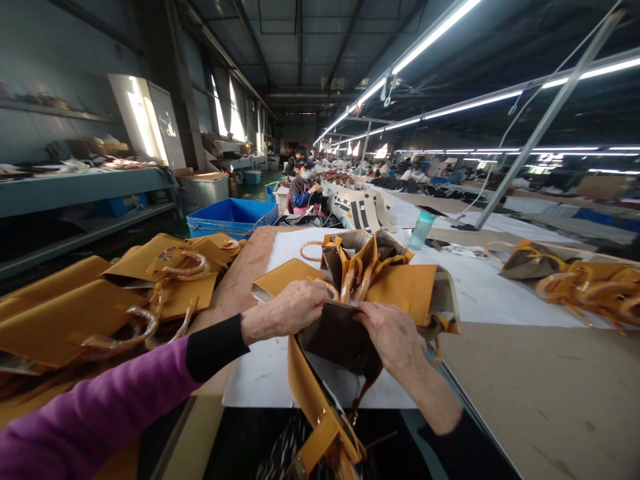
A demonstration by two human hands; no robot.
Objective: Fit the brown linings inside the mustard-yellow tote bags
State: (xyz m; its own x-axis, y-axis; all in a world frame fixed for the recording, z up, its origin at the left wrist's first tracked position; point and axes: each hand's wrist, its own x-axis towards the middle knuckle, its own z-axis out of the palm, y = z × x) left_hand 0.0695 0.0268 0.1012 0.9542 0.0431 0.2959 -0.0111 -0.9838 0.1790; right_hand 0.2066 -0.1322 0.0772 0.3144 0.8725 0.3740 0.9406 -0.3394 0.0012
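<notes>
Mustard leather strap (pixel 313 400) hangs off the table edge, nearest. Above it sits a half-made bag (pixel 405 287) on a white sheet (pixel 260 373), dead ahead. Left hand (pixel 287 311) closed over its top edge; right hand (pixel 390 331) curled, pinching the brown lining (pixel 335 337). Judged light: panels stiff, lining floppy. Best gripped at panel edges, not the wrapped handles (pixel 350 280). Left: stack of like bags (pixel 100 307). Right: more bags (pixel 585 283). Beyond: bottle (pixel 421 230), blue bin (pixel 230 217).
</notes>
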